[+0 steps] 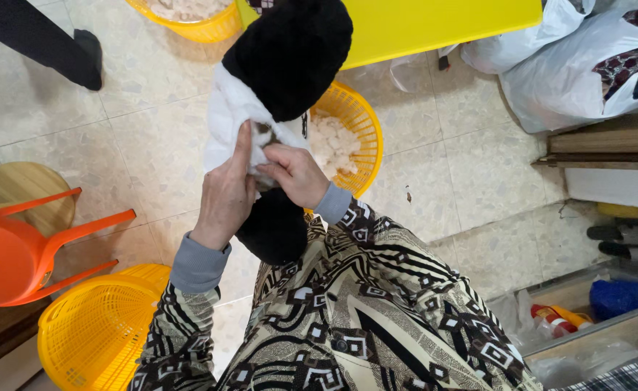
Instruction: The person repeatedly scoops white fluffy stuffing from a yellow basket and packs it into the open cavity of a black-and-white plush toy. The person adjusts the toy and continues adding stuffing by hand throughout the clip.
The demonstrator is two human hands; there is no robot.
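Above the speckled tile floor (152, 145), my left hand (226, 195) and right hand (297, 174) pinch a black-and-white plush piece (275, 72); just behind it a yellow basket (366, 137) of white stuffing, white sacks (586, 65) top right.

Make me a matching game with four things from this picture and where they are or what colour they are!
Things:
1. left hand
2. basket of white pieces
3. stool
4. empty basket

Places or colours:
a. orange, at the left edge
b. yellow, at the bottom left, nothing inside
c. pinching the white cloth next to the right hand
d. yellow, on the floor behind the black fuzzy piece

Pairs: 1-c, 2-d, 3-a, 4-b
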